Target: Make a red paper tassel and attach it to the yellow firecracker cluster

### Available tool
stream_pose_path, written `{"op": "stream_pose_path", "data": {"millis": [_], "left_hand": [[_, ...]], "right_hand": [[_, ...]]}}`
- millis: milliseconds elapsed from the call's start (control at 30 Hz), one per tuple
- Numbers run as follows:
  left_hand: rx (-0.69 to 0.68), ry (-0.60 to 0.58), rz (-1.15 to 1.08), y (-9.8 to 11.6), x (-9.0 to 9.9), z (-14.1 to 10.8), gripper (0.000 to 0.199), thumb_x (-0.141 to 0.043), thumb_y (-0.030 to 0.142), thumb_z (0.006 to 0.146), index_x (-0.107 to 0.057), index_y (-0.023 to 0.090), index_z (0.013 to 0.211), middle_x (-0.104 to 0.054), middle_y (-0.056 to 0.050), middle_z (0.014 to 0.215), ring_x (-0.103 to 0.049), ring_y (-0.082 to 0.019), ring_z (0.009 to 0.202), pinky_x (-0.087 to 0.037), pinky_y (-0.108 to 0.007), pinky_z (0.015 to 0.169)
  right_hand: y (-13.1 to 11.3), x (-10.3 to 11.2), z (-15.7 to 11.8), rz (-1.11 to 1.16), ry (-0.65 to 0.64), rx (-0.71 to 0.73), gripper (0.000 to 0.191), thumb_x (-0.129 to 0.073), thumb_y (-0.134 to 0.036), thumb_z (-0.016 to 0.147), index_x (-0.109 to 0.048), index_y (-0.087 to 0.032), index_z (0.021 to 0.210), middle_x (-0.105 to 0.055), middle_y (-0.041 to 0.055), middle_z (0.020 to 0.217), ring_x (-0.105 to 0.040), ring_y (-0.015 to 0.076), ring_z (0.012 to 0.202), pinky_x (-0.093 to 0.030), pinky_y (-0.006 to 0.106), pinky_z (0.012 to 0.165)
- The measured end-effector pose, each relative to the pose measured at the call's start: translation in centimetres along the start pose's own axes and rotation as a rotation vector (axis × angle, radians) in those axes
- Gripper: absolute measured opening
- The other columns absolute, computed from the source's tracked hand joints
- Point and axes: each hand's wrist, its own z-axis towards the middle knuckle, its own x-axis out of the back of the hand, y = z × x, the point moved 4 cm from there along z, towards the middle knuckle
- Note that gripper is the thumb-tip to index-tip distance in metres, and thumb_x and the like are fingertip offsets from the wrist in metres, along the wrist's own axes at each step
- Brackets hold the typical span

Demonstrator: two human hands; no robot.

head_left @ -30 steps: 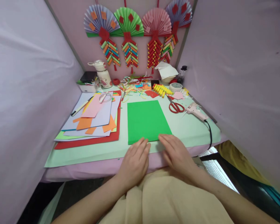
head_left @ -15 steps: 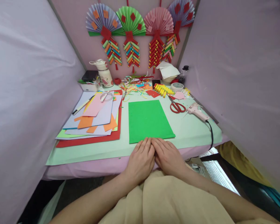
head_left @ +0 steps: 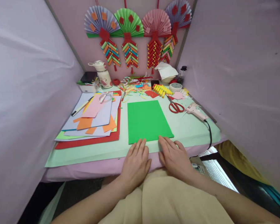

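A green sheet of paper [head_left: 149, 121] lies flat on the table, its near edge toward me. My left hand [head_left: 136, 160] rests palm down at that near edge, fingers stretched out and fingertips touching or just short of the sheet. To the right, my right hand [head_left: 174, 152] lies palm down with its fingers extended, the fingertips at the sheet's near edge. A gap separates the two hands. Neither hand holds anything.
Left is a stack of coloured paper [head_left: 98, 124] with a pen [head_left: 82, 105] on top. Red-handled scissors [head_left: 176, 107] and a glue gun [head_left: 196, 111] with a cord lie right. Paper scraps [head_left: 133, 88], yellow rolls [head_left: 162, 90] and a bottle [head_left: 104, 76] stand behind. Paper fans [head_left: 130, 23] hang above.
My hands were touching each other at the fingertips and thumbs; they have moved apart, the left one to the left and the right one to the right. The view has shifted slightly.
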Motion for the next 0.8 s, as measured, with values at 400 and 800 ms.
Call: {"op": "stream_pose_path", "data": {"millis": [400,800], "left_hand": [[0.104,0.035,0.070,-2.7,1.3,-2.5,0.031,-0.048,0.031,0.090,-0.055,0.011,0.112,-0.050,-0.019,0.137,-0.045,-0.027,0.129,-0.032,-0.042,0.105],[0.080,0.045,0.051,-3.0,1.4,-2.6,0.048,-0.050,0.036,0.090,-0.044,0.009,0.129,-0.050,-0.018,0.137,-0.046,-0.027,0.128,-0.031,-0.044,0.105]], "right_hand": [[1.8,0.1,-1.2,0.004,0.004,-0.081,0.044,-0.044,-0.020,0.090,-0.043,-0.012,0.133,-0.055,0.0128,0.134,-0.049,0.0226,0.122,-0.034,0.039,0.094],[4.2,-0.1,-1.7,0.119,0.065,-0.102,0.039,-0.043,-0.023,0.093,-0.047,-0.014,0.130,-0.062,0.0124,0.122,-0.054,0.0217,0.114,-0.036,0.038,0.095]]}}
